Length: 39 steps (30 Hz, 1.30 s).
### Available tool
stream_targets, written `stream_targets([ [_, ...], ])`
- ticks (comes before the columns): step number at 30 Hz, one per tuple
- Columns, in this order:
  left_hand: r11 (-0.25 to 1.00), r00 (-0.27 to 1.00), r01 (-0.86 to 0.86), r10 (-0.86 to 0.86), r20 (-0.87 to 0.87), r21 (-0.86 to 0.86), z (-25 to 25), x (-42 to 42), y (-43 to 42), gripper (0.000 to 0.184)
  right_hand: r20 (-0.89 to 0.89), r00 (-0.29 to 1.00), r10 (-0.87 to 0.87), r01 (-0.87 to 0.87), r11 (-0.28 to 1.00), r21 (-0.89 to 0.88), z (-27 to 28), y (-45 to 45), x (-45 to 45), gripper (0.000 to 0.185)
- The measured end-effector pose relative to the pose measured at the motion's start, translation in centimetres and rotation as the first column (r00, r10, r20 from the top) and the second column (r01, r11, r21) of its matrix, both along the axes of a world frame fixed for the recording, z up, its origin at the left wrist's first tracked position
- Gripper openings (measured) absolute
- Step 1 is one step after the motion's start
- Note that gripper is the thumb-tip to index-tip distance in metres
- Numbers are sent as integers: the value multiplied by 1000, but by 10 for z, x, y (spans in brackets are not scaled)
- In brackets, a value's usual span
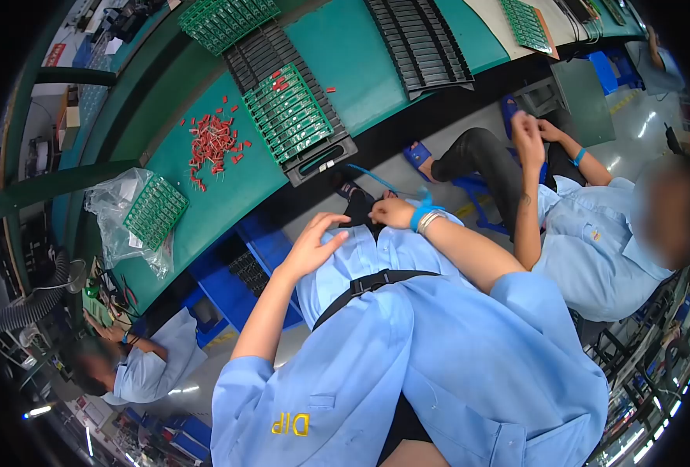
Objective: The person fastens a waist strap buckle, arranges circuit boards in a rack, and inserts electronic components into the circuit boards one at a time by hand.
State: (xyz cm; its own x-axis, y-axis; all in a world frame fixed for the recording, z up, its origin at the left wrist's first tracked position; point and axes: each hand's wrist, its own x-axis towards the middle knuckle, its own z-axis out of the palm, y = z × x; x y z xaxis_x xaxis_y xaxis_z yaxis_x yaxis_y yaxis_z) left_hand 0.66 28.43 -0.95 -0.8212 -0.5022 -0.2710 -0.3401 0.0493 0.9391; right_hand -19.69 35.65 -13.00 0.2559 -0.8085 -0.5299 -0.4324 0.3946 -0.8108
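My left hand point(316, 245) is over my lap in front of my blue work shirt, its thumb spread from the fingers and nothing in it. Beside it my right hand point(394, 212) rests on my lap with curled fingers; whether they hold anything is hidden. A blue wrist strap point(420, 215) with a cord is on my right wrist. Ahead, a green circuit board panel point(289, 113) sits on a black slotted carrier point(322, 162), with several red components point(281, 80) near its far end. To its left lies a pile of small red leaded components point(212, 142).
Another green board point(156, 210) lies on a plastic bag point(107, 204) at the left. More boards point(228, 22) stand at the back, near a second black rack point(419, 43). A co-worker point(594, 241) sits close on my right; another person point(154, 358) is at left.
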Motion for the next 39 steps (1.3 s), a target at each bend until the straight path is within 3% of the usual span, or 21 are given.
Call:
stream_targets([
  [1,1000,999,1,-1,37,15,-21,13,9,9,5,1000,7,-7,1000,7,-18,8,-8,28],
  [3,999,994,8,-12,113,38,-50,34,22,10,45,931,-363,346,914,211,-45,16,-25,30],
  [5,999,979,-38,30,204,39,-44,30,14,12,-48,951,-306,309,938,154,0,19,-48,33],
  [6,996,955,-87,74,289,33,-40,24,9,15,-51,952,-303,307,939,158,21,21,-54,33],
  [8,983,879,-181,161,449,3,-36,14,-5,19,-14,992,-125,125,964,234,48,25,-56,34],
  [9,983,879,-183,163,448,2,-40,12,-10,19,-14,992,-123,123,965,233,48,27,-52,34],
  [11,990,840,106,-39,541,-94,-49,9,-17,22,-79,990,-117,133,963,235,42,36,-42,34],
  [13,909,740,387,-205,640,-156,-55,8,-18,25,-145,984,-104,136,963,232,34,42,-35,34],
  [14,907,741,388,-202,641,-163,-51,7,-21,25,-146,984,-106,137,965,225,25,37,-36,34],
  [18,958,920,61,56,388,-281,-18,13,-8,30,-68,998,6,19,930,368,-12,32,-41,36],
  [19,984,951,41,15,308,-174,-5,16,-9,28,-68,998,4,22,927,375,-11,37,-40,36],
  [20,997,976,29,-13,220,-67,13,18,-14,27,-178,983,35,17,958,285,-7,36,-39,34],
  [21,997,976,29,-14,216,-67,40,16,-18,27,-289,956,55,2,981,192,2,32,-37,32],
  [23,954,900,227,-282,332,196,92,18,-22,32,-495,867,63,-68,998,9,21,23,-30,27],
  [24,936,919,263,-317,235,235,105,23,-21,34,-492,868,64,-68,998,9,33,20,-27,27],
  [26,914,929,300,-345,134,271,122,30,-11,37,-46,999,-13,8,995,-104,68,15,-25,22],
  [28,889,957,278,-223,-187,365,133,28,5,29,416,908,-43,121,979,-163,109,10,-23,18],
  [30,907,960,259,-203,-193,333,133,26,13,28,538,829,152,-29,973,-230,155,3,-20,14],
  [34,950,960,224,-177,-216,218,134,28,21,25,552,772,315,-176,940,-291,198,0,-9,19],
  [38,935,998,59,-48,-41,349,134,37,26,26,147,884,444,-393,876,-280,218,-7,-3,27],
  [39,935,998,55,-44,-41,349,133,39,27,26,148,882,447,-397,874,-280,221,-9,-1,27],
])
